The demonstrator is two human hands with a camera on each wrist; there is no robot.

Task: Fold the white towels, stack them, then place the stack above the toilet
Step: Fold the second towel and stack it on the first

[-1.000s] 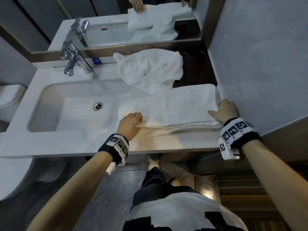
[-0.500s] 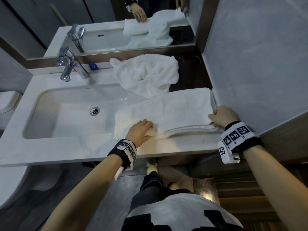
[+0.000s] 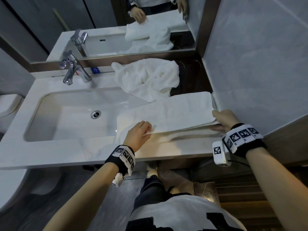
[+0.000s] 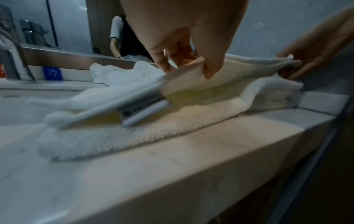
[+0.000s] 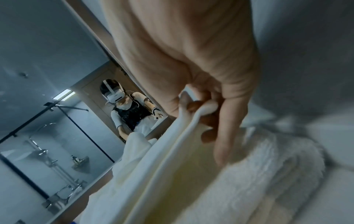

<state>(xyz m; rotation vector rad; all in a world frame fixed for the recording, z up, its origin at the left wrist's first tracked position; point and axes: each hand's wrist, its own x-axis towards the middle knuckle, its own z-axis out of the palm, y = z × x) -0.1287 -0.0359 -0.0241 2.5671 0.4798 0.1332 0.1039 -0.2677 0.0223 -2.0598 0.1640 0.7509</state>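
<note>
A bathroom seen from above: a pale marble-look counter (image 3: 70, 154) runs from left to right, with a white rectangular sink (image 3: 70, 114) sunk into its left half and a chrome tap (image 3: 73, 70) at the sink's back edge. A mirror (image 3: 103, 17) in a brown frame stands along the counter's back edge, and a grey wall (image 3: 258, 55) closes off its right end. The curved white rim of a toilet (image 3: 8, 104) shows past the counter's left end. On the right half of the counter lies a long white folded towel (image 3: 175, 112), thick and fluffy, in several layers, stretching from the sink's right rim to the wall. The left hand (image 3: 138, 135) pinches the near edge of its top layer between thumb and curled fingers, at the towel's left end near the counter's front edge. The right hand (image 3: 225, 119) grips the same layer at the right end, against the wall, thumb on top and fingers curled beneath. That top layer is raised slightly off the layers below. A second towel (image 3: 148, 79), crumpled and unfolded, sits at the counter's back edge, just behind the folded one and beside the tap.
</note>
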